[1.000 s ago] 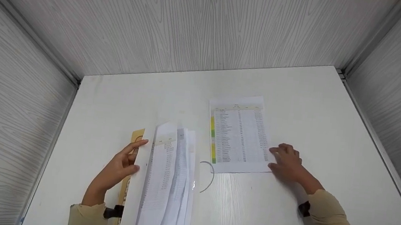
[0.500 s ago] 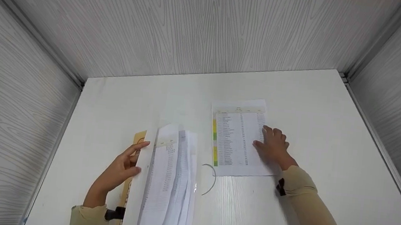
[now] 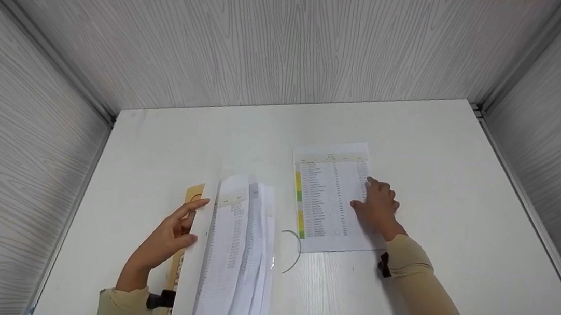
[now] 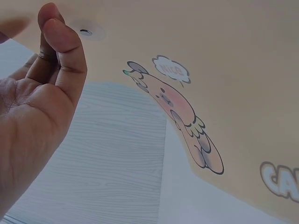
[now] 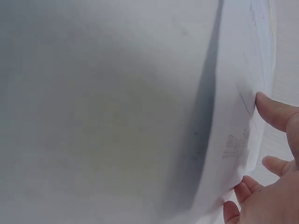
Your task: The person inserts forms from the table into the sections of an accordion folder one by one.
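My left hand [image 3: 171, 232] holds the edge of a folder [image 3: 188, 278] at the front left, index finger and thumb over its white cover. In the left wrist view the folder's outer face is beige, printed with a cartoon animal [image 4: 175, 105], and curled fingertips show before it. Several printed papers [image 3: 228, 261] stand loosely fanned inside it. My right hand [image 3: 379, 202] rests with spread fingers on the right side of a printed table sheet [image 3: 325, 199], which has yellow and green marks down its left edge. In the right wrist view thumb and fingers lie at the edge of white paper [image 5: 233, 116].
A thin grey curved loop [image 3: 298, 250] sticks out from the folder's right side toward the sheet. Both lie on a white table [image 3: 183, 142]. Grey wood-grain panels [image 3: 293, 39] close it in at the back, left and right.
My right hand has moved left from the sheet's right edge onto its printed face. The sheet is nearly in place. The left hand and folder have hardly moved.
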Action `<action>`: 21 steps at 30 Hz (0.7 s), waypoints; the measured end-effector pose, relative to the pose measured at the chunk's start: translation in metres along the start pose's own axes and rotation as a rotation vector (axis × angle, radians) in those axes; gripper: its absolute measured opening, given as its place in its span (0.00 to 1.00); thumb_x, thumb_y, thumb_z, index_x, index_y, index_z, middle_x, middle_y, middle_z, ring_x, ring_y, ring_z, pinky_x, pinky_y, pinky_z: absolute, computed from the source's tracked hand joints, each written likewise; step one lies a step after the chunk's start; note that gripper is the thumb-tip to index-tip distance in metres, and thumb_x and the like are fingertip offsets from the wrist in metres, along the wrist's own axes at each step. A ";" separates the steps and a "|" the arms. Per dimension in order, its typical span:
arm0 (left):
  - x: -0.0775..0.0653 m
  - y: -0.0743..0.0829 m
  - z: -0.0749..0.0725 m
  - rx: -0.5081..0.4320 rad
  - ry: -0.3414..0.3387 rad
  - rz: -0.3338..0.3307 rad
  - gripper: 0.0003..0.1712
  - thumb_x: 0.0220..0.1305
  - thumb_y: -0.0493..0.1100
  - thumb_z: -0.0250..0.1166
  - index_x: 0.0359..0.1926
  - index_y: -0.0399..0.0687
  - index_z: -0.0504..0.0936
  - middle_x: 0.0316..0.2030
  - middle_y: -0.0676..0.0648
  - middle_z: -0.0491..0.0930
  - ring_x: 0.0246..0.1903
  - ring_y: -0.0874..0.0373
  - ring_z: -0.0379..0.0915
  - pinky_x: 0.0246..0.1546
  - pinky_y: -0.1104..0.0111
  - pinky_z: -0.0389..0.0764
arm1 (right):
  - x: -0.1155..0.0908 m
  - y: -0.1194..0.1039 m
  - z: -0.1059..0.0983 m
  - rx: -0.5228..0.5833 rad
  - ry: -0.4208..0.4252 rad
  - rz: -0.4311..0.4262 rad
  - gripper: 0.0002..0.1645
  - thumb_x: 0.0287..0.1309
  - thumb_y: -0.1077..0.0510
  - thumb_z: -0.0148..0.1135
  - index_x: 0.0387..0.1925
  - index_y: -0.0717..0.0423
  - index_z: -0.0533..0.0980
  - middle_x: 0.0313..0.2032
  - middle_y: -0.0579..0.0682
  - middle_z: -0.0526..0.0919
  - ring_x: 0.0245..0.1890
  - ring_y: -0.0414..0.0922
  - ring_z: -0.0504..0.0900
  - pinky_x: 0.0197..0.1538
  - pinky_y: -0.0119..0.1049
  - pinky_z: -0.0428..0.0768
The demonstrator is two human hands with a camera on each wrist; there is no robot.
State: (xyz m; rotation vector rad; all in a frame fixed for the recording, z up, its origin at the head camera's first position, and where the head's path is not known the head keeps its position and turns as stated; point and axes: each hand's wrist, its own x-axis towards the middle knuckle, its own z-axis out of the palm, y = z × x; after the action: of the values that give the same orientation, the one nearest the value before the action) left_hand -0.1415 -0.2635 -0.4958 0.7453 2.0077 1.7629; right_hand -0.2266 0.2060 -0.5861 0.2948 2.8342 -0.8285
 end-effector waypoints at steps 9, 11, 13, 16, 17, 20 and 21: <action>0.001 0.008 -0.004 -0.023 0.012 0.009 0.40 0.60 0.25 0.51 0.73 0.36 0.50 0.40 0.52 0.81 0.32 0.65 0.74 0.30 0.72 0.77 | 0.004 -0.010 -0.008 0.162 -0.021 0.097 0.51 0.52 0.58 0.69 0.72 0.55 0.51 0.68 0.68 0.47 0.64 0.64 0.57 0.66 0.60 0.60; 0.002 0.007 -0.004 -0.019 0.006 0.012 0.39 0.61 0.25 0.51 0.73 0.35 0.50 0.37 0.53 0.80 0.31 0.66 0.72 0.30 0.73 0.76 | 0.005 -0.008 -0.010 0.195 -0.043 0.080 0.52 0.52 0.59 0.69 0.72 0.57 0.50 0.67 0.69 0.45 0.63 0.63 0.58 0.66 0.58 0.61; 0.002 0.007 -0.004 -0.025 0.002 0.010 0.39 0.61 0.25 0.51 0.73 0.35 0.49 0.38 0.53 0.80 0.32 0.66 0.72 0.31 0.73 0.76 | 0.006 -0.005 -0.013 0.222 -0.067 0.063 0.53 0.52 0.59 0.70 0.73 0.58 0.49 0.66 0.69 0.43 0.61 0.62 0.59 0.66 0.56 0.63; 0.002 0.007 -0.004 -0.038 0.000 0.004 0.40 0.61 0.24 0.51 0.73 0.35 0.49 0.39 0.51 0.80 0.32 0.66 0.71 0.31 0.73 0.75 | 0.007 0.000 -0.018 0.228 -0.094 0.033 0.53 0.53 0.59 0.69 0.73 0.59 0.48 0.64 0.72 0.44 0.59 0.61 0.62 0.66 0.54 0.64; 0.002 0.007 -0.005 -0.041 0.002 -0.001 0.40 0.60 0.24 0.50 0.73 0.35 0.49 0.39 0.51 0.80 0.32 0.66 0.71 0.30 0.73 0.75 | 0.007 0.002 -0.020 0.225 -0.106 0.033 0.53 0.53 0.59 0.69 0.73 0.59 0.48 0.64 0.72 0.45 0.58 0.61 0.62 0.66 0.55 0.64; 0.001 0.008 -0.005 -0.046 0.008 -0.013 0.40 0.60 0.24 0.50 0.73 0.35 0.49 0.38 0.52 0.80 0.31 0.66 0.71 0.30 0.73 0.75 | 0.008 0.008 -0.025 0.230 -0.137 0.034 0.53 0.55 0.59 0.67 0.74 0.57 0.47 0.64 0.74 0.49 0.57 0.61 0.65 0.65 0.56 0.66; 0.001 0.009 -0.005 -0.044 0.011 -0.015 0.40 0.60 0.24 0.50 0.73 0.36 0.49 0.38 0.52 0.80 0.30 0.66 0.70 0.29 0.73 0.74 | 0.008 0.010 -0.027 0.243 -0.149 0.028 0.52 0.56 0.59 0.66 0.75 0.56 0.47 0.65 0.73 0.51 0.57 0.61 0.66 0.64 0.56 0.66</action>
State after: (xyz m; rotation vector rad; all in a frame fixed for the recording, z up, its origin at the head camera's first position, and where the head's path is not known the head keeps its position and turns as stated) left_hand -0.1440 -0.2659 -0.4866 0.7060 1.9696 1.8002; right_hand -0.2352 0.2304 -0.5707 0.2910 2.5885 -1.1400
